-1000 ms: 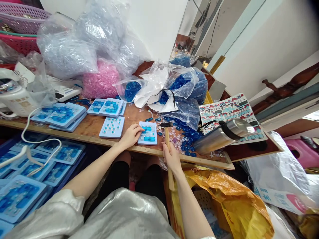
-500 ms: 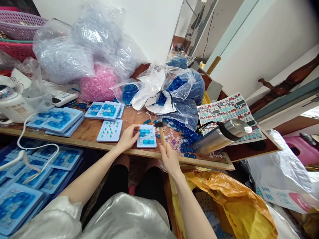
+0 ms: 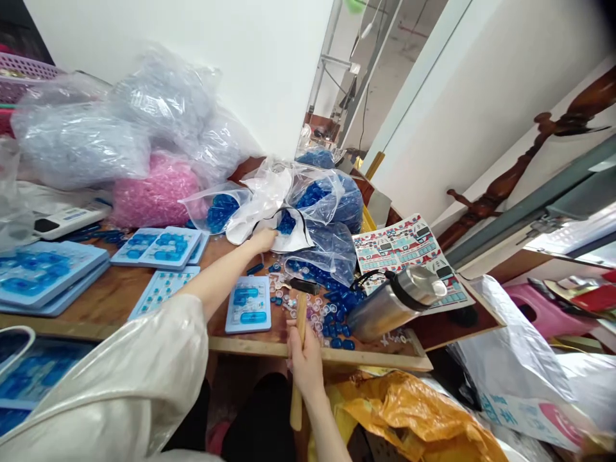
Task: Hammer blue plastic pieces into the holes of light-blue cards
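Observation:
My right hand (image 3: 307, 362) is wrapped round the wooden handle of a hammer (image 3: 301, 314) at the table's front edge. Its dark head (image 3: 303, 286) points up over loose small parts. My left hand (image 3: 264, 240) reaches forward to the opening of a white bag (image 3: 294, 241) that has blue plastic pieces (image 3: 285, 223) inside. The left fingers are too hidden at the bag's mouth to show what they hold. Between my arms lies a light-blue square panel (image 3: 249, 304) carrying clear-blue capsule-shaped pieces. Another panel (image 3: 163, 287), dotted with small teal parts, is partly covered by my left sleeve.
Stacked blue panels (image 3: 52, 269) lie at the left. Clear bags (image 3: 91, 141) and a pink-filled bag (image 3: 154, 192) line the back. A steel flask (image 3: 394, 305) leans near the printed sheet (image 3: 414, 263) at right. Loose clear rings (image 3: 315, 311) and blue pieces cover the table beside the hammer.
My left hand has left the panel and moved forward to the white bag. The hammer, still in my right hand, is off the panel's corner, lower and nearer the edge. The view has shifted.

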The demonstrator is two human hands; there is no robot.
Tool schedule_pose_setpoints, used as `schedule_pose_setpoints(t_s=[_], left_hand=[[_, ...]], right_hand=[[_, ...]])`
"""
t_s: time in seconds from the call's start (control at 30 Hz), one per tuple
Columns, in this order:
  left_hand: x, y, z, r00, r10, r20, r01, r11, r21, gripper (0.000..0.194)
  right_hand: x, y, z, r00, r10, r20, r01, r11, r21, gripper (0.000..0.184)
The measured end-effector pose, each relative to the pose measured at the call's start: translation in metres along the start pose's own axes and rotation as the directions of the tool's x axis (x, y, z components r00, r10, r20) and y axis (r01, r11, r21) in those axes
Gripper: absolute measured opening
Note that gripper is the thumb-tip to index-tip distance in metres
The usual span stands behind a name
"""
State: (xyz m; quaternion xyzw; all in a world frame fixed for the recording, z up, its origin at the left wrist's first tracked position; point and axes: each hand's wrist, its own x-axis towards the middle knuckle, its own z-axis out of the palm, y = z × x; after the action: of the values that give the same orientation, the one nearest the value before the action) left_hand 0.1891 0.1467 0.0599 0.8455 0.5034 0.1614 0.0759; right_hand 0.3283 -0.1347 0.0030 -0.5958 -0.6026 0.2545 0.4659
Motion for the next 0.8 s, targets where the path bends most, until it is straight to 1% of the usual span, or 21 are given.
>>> schedule_pose_setpoints(t_s=[0.1, 0.17, 0.27, 0.37, 0.47, 0.57, 0.63, 0.7, 0.73, 0.8], left_hand=[[0.026, -0.006, 0.005, 0.992, -0.091, 0.084, 0.083, 0.991, 0.104, 0.025], [0.037, -0.008, 0.006, 0.987, -0.131, 0.098, 0.115, 0.981, 0.157, 0.027], [0.050, -0.007, 0.006, 0.979, -0.164, 0.118, 0.139, 0.971, 0.193, 0.029], [0.056, -0.003, 0.005, 0.972, -0.195, 0.133, 0.167, 0.967, 0.193, 0.030], [0.050, 0.002, 0.001, 0.973, -0.205, 0.105, 0.187, 0.969, 0.163, 0.033], [0.030, 0.008, -0.009, 0.980, -0.196, 0.028, 0.192, 0.975, 0.107, 0.041], [0.007, 0.011, -0.018, 0.983, -0.182, -0.027, 0.182, 0.983, 0.032, 0.042], [-0.025, 0.013, -0.028, 0.987, -0.152, -0.044, 0.145, 0.981, -0.133, 0.038], [-0.043, 0.013, -0.032, 0.991, -0.130, -0.037, 0.117, 0.963, -0.243, 0.035], [-0.081, 0.014, -0.038, 0.997, -0.074, 0.008, 0.070, 0.898, -0.434, 0.032]], right_hand=[[-0.001, 0.003, 0.000, 1.000, 0.010, -0.003, -0.010, 1.000, 0.011, 0.036], [-0.001, 0.002, 0.000, 1.000, 0.007, 0.001, -0.007, 1.000, 0.006, 0.034], [0.000, 0.000, -0.001, 1.000, 0.014, 0.012, -0.014, 1.000, 0.008, 0.031], [0.002, -0.003, -0.002, 1.000, 0.024, 0.018, -0.024, 1.000, 0.012, 0.030], [0.003, -0.002, -0.001, 1.000, 0.025, 0.011, -0.025, 1.000, 0.006, 0.031], [0.002, 0.001, 0.002, 0.999, 0.037, 0.009, -0.037, 0.999, 0.007, 0.033], [0.002, 0.003, 0.003, 0.999, 0.047, 0.003, -0.047, 0.999, 0.013, 0.034], [0.002, 0.004, 0.004, 0.998, 0.055, -0.004, -0.055, 0.998, 0.018, 0.035], [0.002, 0.004, 0.005, 0.998, 0.058, -0.008, -0.057, 0.998, 0.019, 0.036], [0.002, 0.003, 0.005, 0.998, 0.061, -0.012, -0.061, 0.998, 0.016, 0.037]])
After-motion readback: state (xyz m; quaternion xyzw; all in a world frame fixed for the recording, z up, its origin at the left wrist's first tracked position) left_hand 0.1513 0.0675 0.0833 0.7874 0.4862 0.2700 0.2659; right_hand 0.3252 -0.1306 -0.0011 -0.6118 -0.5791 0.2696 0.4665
